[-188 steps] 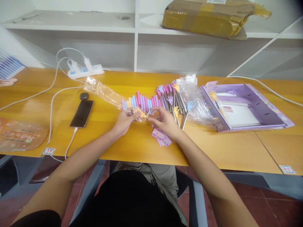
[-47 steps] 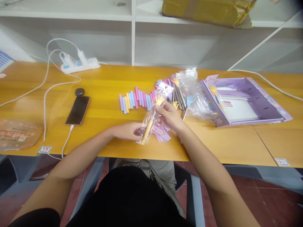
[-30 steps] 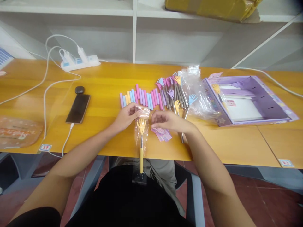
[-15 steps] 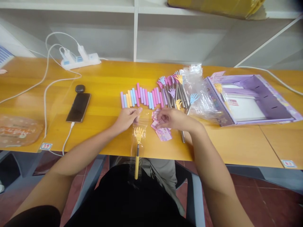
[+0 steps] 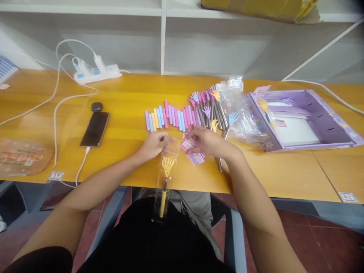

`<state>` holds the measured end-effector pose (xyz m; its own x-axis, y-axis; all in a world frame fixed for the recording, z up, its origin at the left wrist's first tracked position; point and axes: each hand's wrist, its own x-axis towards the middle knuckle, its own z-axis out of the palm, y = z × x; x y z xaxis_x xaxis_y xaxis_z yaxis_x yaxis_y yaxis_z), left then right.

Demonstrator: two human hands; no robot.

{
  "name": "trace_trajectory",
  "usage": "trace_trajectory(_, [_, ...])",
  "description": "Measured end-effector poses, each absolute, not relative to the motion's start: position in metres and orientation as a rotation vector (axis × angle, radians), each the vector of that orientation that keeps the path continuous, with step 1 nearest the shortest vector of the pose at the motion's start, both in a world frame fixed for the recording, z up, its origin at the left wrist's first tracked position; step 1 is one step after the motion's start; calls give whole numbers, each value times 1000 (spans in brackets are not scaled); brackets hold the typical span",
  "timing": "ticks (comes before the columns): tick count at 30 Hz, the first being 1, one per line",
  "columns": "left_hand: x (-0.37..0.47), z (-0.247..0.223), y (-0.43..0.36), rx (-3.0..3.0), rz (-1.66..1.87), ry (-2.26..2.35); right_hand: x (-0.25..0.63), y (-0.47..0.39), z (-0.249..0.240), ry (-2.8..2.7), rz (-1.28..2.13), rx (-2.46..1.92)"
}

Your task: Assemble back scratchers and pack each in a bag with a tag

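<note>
Clearly visible through its clear bag [image 5: 174,153], a yellow hand-shaped scratcher [image 5: 168,165] hangs at the front edge of the wooden table [image 5: 125,113], head up and slightly tilted, its yellow handle reaching down in front of the person's black shirt [image 5: 159,242]. The left hand [image 5: 152,145] has its thumb and fingers closed on the bag's upper end. Just to the right, the right hand [image 5: 205,141] is over the pink printed cards [image 5: 196,159], fingers bent and their tips at the cards; whether they grip one, I cannot tell. Beyond the hands lies an uneven row of pink, purple, blue and yellow tubes [image 5: 171,116], and beside it a bunch of metal-rod scratchers [image 5: 217,110] with coloured hand-shaped heads. A pile of clear bags [image 5: 239,117] sits between that bunch and the open purple box [image 5: 327,131], which holds a yellow-headed scratcher. Well apart on the left are a phone [image 5: 94,129] plugged into a white cable [image 5: 82,165], a small black case [image 5: 96,107] just behind it, and a white power strip [image 5: 98,74].
</note>
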<state>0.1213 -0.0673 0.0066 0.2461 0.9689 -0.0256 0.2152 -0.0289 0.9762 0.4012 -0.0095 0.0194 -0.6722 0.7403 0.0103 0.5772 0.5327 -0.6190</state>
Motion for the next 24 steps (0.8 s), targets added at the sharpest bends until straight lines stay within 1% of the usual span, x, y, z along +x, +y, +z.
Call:
trace_trajectory(5, [123, 6, -71, 1517, 845, 1110, 399, -9, 20, -2526, 926, -1139])
trace_trajectory(9, [125, 9, -73, 1508, 826, 1091, 399, -11, 27, -2445, 1048, -1021])
trace_trajectory(12, [125, 10, -72, 1451, 818, 1072, 399, -14, 34, -2299, 1195, -1022])
trace_trajectory(15, [125, 10, -72, 1431, 789, 1059, 397, -19, 42, -1970, 1268, -1041])
trace_trajectory(18, [125, 9, -73, 1406, 787, 1045, 390, -25, 48, -1708, 1348, -931])
trace_trajectory(24, [127, 2, -74, 1296, 812, 952, 368, -37, 38, -1695, 1594, -840])
